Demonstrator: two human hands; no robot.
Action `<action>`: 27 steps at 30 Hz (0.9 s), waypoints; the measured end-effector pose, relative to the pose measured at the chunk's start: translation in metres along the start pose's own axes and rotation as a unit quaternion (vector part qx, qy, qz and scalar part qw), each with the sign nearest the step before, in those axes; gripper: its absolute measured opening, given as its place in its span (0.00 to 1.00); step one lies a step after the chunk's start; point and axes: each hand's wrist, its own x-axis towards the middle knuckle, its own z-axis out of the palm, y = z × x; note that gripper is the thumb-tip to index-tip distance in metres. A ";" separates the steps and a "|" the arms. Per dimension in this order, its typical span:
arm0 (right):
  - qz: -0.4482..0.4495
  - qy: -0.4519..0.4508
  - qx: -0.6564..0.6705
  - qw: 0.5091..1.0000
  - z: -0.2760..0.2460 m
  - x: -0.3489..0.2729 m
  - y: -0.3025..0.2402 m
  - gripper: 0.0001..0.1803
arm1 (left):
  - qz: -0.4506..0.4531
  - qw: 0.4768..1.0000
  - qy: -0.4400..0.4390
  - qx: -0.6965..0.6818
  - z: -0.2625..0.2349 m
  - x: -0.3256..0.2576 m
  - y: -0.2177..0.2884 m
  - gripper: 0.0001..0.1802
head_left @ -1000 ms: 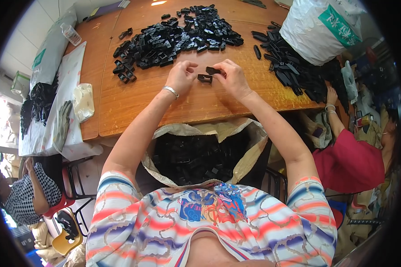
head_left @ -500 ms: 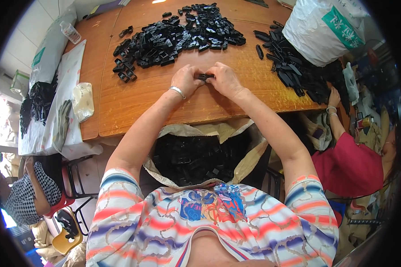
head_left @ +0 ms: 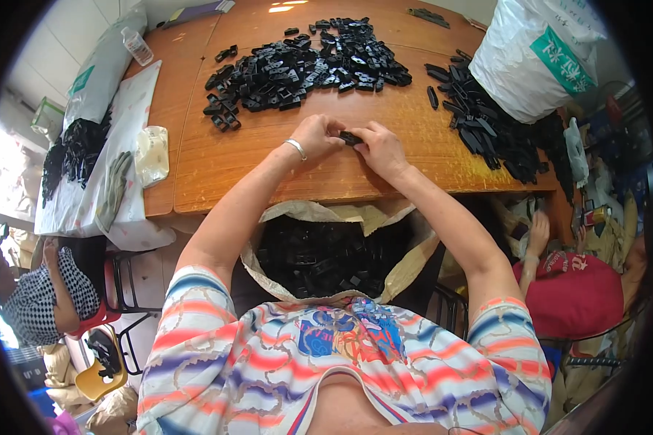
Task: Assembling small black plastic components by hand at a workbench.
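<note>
Between my fingertips, over the near part of the wooden table (head_left: pixel 268 185), is a small black plastic part (head_left: pixel 350 138). My left hand (head_left: pixel 316 138) pinches its left end, and my right hand (head_left: pixel 382 151) grips its right end. Fingers cover both ends, so its exact kind is hard to make out. Beyond my hands spreads a heap of black plastic buckle-like pieces (head_left: pixel 290 72). To the right lies a second pile, of longer slim black pieces (head_left: pixel 479 130). Below the table edge, an open woven sack (head_left: pixel 406 272) holds many black parts.
A big white bag (head_left: pixel 515 72) stands at the back right. On the left are a clear bottle (head_left: pixel 136 45), grey gloves (head_left: pixel 115 190) and a clear plastic packet (head_left: pixel 152 156). A person in red (head_left: pixel 573 293) sits at right, another in checks (head_left: pixel 43 304) at left.
The black part has turned and tilted between my fingers. My view has shifted slightly. The person at right has drawn a hand back from the table edge.
</note>
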 end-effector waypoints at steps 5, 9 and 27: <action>0.018 -0.070 0.200 0.977 -0.041 -0.029 -0.069 0.16 | 0.083 0.913 0.302 0.260 -0.043 -0.006 -0.023 0.20; -0.090 -0.194 0.261 0.941 -0.035 -0.084 -0.113 0.17 | 0.095 0.892 0.304 0.322 -0.062 -0.001 -0.039 0.20; 0.076 -0.008 0.022 0.997 0.017 0.075 0.048 0.10 | -0.023 0.915 0.285 -0.283 -0.024 0.008 -0.036 0.10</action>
